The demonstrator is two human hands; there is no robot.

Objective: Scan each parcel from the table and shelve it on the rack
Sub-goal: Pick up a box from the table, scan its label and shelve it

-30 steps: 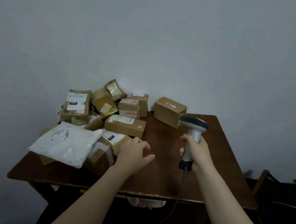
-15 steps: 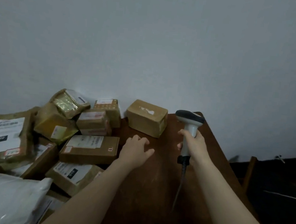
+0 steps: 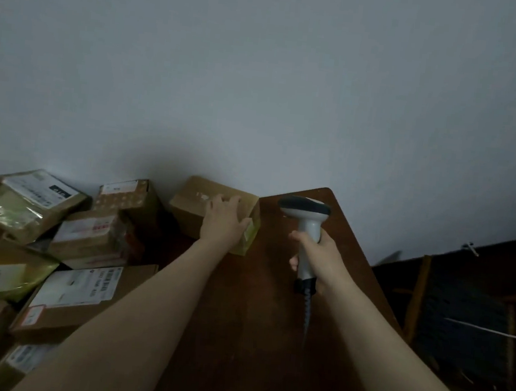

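By the wall (image 3: 261,85), parcel (image 3: 190,209) beneath flat, open left grip (image 3: 224,223); right grip (image 3: 318,258) around scanner (image 3: 307,209).

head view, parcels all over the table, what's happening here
A person is sorting parcels on a wooden table. Their left hand lies on top of a plain cardboard box by the wall, thumb against its taped end. Their right hand grips a corded white scanner, held upright beside the box. The other parcels sit piled to the left. No rack is in view.
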